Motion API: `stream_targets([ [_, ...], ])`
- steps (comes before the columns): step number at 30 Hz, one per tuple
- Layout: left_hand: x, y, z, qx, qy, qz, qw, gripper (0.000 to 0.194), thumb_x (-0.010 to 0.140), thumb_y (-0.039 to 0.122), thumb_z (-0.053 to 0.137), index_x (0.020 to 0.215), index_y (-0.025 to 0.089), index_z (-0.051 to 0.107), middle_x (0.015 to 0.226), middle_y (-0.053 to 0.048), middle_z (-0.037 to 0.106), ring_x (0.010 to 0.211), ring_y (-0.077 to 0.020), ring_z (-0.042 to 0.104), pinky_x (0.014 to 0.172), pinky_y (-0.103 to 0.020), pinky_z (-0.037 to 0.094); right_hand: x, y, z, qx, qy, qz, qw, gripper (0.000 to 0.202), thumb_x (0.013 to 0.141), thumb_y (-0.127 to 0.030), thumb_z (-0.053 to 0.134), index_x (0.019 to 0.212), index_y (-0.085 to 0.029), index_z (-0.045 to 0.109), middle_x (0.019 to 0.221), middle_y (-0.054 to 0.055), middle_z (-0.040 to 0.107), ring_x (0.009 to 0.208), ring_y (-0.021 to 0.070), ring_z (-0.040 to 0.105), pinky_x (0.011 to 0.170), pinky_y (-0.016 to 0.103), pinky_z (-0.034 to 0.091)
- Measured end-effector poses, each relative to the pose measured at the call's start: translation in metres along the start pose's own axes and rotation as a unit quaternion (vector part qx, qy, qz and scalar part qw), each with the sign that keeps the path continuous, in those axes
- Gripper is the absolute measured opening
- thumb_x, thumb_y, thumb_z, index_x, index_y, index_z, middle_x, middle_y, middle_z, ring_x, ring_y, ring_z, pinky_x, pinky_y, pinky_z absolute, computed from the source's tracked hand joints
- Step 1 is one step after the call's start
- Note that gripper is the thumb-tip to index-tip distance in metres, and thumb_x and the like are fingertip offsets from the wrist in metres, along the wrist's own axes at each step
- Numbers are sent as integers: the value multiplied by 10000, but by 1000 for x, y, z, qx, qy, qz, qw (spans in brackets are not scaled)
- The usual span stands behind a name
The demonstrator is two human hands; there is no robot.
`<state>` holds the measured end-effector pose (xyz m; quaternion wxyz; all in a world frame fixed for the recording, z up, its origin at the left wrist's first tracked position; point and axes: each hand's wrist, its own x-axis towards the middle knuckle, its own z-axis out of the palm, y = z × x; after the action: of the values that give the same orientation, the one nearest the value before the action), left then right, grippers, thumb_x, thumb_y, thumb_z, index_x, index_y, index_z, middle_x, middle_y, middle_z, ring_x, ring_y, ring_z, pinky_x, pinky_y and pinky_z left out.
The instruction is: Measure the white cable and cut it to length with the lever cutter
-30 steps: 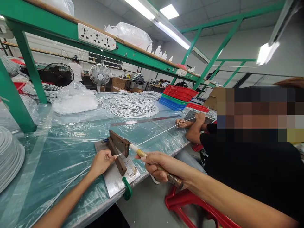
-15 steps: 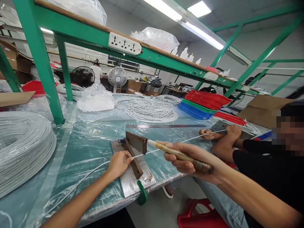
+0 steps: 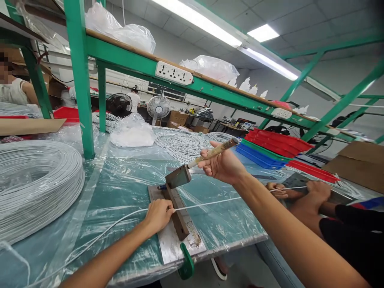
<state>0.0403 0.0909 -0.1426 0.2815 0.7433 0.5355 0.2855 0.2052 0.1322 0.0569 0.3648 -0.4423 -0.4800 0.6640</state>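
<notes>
My left hand (image 3: 160,215) pinches a white cable (image 3: 210,203) at the base bar of a hinged metal cutter (image 3: 177,214). From there the cable runs right, across the table, to a co-worker's hands (image 3: 277,191). The cutter's blade (image 3: 179,177) is tilted up, above the cable and apart from it. My right hand (image 3: 219,162), palm up, has its fingers round the blade's worn handle (image 3: 217,150), which slants up to the right. A metal plate under the cutter is held at the table edge by a green clamp (image 3: 186,262).
A large cable coil (image 3: 39,188) lies at the left, with flatter coils (image 3: 180,144) at the back. Red and blue trays (image 3: 267,150) stand back right. A green shelf frame (image 3: 79,80) rises from the table, near a plastic bag (image 3: 132,130).
The blade and its handle have swung upward, with my right hand raised along with them. My left hand stays on the cable at the bar. The view has shifted left.
</notes>
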Motion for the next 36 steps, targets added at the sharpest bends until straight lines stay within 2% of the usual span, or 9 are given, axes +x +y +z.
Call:
stream_targets([
  [4,7,-3,6,-38,-5,-8,999,154,776,192,536,639,173,604,607,-11,589,600,-149,533,532,-238,233,14,-5,-8,-31,-38,-9,999,552,948,-385,95,593,-172,461,601,146,690,315,148,557,313,195,407],
  [8,12,-11,13,-88,-25,5,996,170,757,220,509,599,165,541,609,-4,554,618,-143,515,555,-224,283,14,-6,-12,-53,-39,-20,998,539,942,-386,73,616,-173,446,608,158,690,311,157,558,296,203,394],
  [13,17,-20,22,-138,-47,32,989,296,771,412,436,586,182,434,560,19,439,572,-138,449,547,-232,294,15,-5,-13,-50,-41,-23,998,496,941,-408,60,647,-188,393,585,129,687,293,152,543,279,194,373],
  [18,20,-24,28,-181,-35,23,983,434,718,578,461,540,195,359,505,61,290,495,-97,295,502,-227,202,14,-4,-13,-43,-44,-31,998,457,941,-414,77,663,-195,366,564,107,678,301,151,549,289,193,380],
  [21,23,-27,30,-185,-20,4,982,435,689,575,484,519,192,371,481,60,302,485,-95,289,493,-223,192,12,-3,-12,-40,-43,-33,998,439,942,-402,89,668,-195,364,569,102,679,310,145,552,293,184,379],
  [26,28,-30,30,-190,-10,-12,982,444,659,576,539,495,180,423,467,46,369,487,-106,359,485,-216,228,9,0,-12,-28,-38,-32,998,419,941,-385,118,669,-195,374,581,99,683,325,142,560,307,183,395],
  [32,27,-26,27,-187,-12,-17,982,431,651,546,596,490,172,455,458,47,393,479,-107,386,474,-214,245,7,0,-11,-18,-29,-25,999,421,935,-336,110,643,-194,379,575,103,681,316,141,552,305,190,398],
  [36,24,-23,24,-177,-14,-30,984,394,663,493,607,489,166,474,453,47,404,482,-106,399,477,-214,246,-6,6,-9,-3,-20,-12,1000,423,934,-301,135,644,-180,418,614,119,694,346,132,571,332,179,423],
])
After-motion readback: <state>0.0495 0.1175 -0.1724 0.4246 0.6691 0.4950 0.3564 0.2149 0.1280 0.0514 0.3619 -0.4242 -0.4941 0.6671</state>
